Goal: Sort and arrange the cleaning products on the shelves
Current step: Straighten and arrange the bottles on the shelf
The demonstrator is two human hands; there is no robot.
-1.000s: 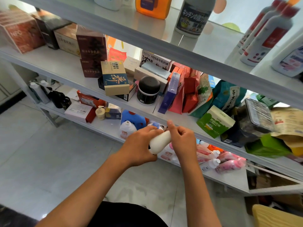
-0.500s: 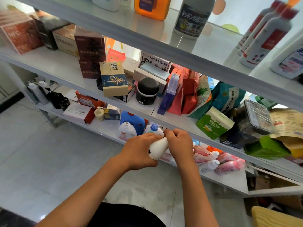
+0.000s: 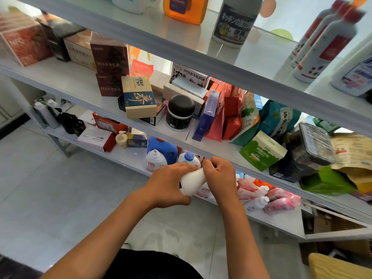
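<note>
I've got the white bottle (image 3: 192, 181) tilted in front of the lower shelf (image 3: 128, 156). Left hand (image 3: 171, 185) wraps its body, right hand (image 3: 218, 174) is curled over the neck/cap end. Just behind: blue-cap bottle (image 3: 189, 158), blue jug (image 3: 162, 147). Pink bottles (image 3: 281, 204) lie to the right.

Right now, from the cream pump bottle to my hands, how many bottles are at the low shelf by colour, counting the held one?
White plastic bottles: 3, the held white bottle, the white-capped bottle, the blue-capped bottle
Blue plastic jug: 1
Cream pump bottle: 1
Total: 5
</note>
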